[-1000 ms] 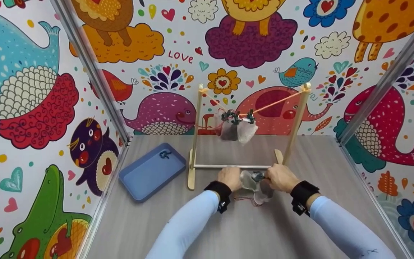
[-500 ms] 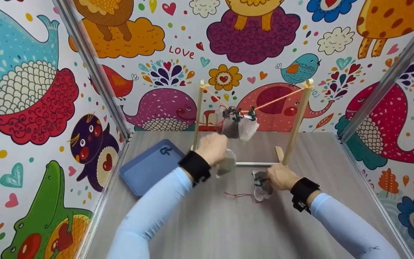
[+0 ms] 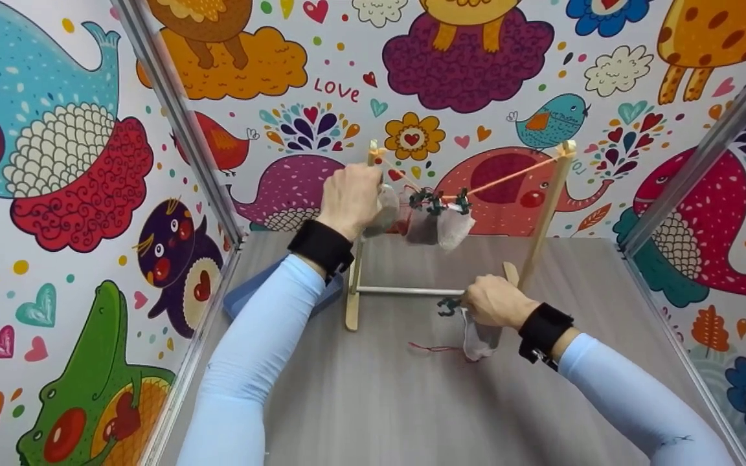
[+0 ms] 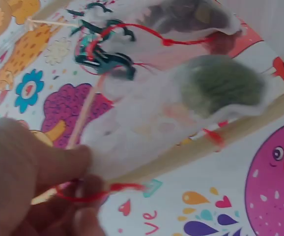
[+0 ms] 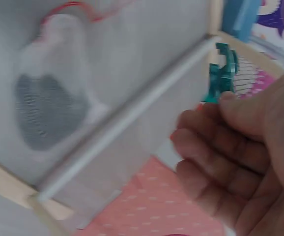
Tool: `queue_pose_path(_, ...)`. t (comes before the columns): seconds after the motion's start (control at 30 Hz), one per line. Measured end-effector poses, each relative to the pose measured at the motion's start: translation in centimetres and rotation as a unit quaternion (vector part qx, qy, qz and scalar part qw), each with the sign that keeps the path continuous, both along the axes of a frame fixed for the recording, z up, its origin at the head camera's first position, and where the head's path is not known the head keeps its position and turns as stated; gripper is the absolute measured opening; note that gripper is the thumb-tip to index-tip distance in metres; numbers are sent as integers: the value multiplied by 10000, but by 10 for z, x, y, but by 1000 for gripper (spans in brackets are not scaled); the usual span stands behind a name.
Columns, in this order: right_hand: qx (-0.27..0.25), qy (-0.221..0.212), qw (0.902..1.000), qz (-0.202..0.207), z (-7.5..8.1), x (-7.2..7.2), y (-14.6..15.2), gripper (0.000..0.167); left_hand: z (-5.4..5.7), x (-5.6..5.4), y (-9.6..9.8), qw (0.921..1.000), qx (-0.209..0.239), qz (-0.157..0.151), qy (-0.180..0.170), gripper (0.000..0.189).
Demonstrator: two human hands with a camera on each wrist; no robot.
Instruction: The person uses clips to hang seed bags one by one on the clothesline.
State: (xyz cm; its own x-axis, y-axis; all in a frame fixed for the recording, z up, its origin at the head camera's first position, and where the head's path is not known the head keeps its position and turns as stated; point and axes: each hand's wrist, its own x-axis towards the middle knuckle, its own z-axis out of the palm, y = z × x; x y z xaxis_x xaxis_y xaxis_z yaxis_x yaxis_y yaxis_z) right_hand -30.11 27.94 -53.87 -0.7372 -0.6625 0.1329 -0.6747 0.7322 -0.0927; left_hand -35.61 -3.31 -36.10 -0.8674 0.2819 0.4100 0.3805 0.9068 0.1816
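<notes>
My left hand pinches the top of a white mesh drawstring bag with green contents, raised beside the left post of a wooden rack. In the left wrist view a red cord hangs by those fingers. My right hand, low near the rack's crossbar, pinches a dark green clip between thumb and forefinger. Under it, on the table, lies another mesh bag with dark grey contents and a red cord. Several bags hang by green clips from the rack's sagging orange string.
A blue tray stands left of the rack, partly hidden by my left arm. The rack's white crossbar runs low between its feet. Patterned walls with metal corner posts enclose the table.
My left hand has lifted the bag with green contents off the table, up and left to the rack's post. The right hand has shifted slightly, bringing the clip clear of the other bag.
</notes>
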Motion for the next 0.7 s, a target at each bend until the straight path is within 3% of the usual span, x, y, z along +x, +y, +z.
queue_pose_path(0.13, -245, 256, 9994, 40, 43, 0, -17, 11, -9, -9, 1, 9967, 147, -250, 758, 11)
queue_pose_path(0.27, -731, 920, 9927, 285, 94, -10, -33, 10, -15, -15, 2, 9863, 106, -505, 1565, 8)
queue_pose_path(0.37, -959, 1219, 9879, -79, 135, -21, -43, 13, -16, -20, 2, 9789, -40, -647, 1937, 4)
queue_pose_path(0.53, -841, 1362, 9835, -848, 183, -47, -55, 22, -13, -25, 6, 9768, -351, -764, 1969, 13)
queue_pose_path(0.7, -463, 1170, 9864, -1055, 202, -75, -69, 30, -10, -27, 12, 9815, -455, -819, 1669, 18)
